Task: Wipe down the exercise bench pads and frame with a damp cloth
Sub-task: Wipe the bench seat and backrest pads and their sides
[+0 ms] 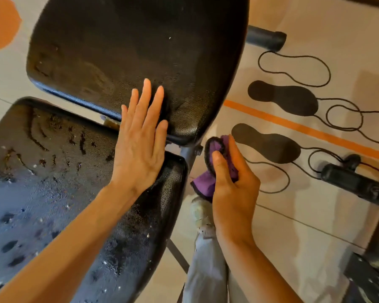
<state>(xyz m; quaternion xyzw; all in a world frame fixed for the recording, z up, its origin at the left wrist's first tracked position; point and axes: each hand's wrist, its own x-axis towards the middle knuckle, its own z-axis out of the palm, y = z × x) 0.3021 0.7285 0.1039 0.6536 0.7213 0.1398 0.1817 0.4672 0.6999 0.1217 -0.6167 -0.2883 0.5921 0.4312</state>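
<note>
The left hand [140, 141] lies flat, fingers straight, across the gap between two black pebbled pads [123, 51]. To its right, the right hand [232, 182] grips a bunched purple cloth [214, 162] (dark-edged, fuzzy) beside the grey metal frame [187, 153].

This looks like a gym or fitness room. A black textured-vinyl exercise bench with a wide back pad [136, 51] at 12 o'clock and a worn seat pad [53, 182] at 8 o'clock stands on a dark metal frame [189, 153]. The pale tiled floor [293, 226] carries black footprint markings [282, 98] and an orange stripe [304, 130] at 3 o'clock, and a black foam-covered bar [265, 39] lies at 1 o'clock.
</note>
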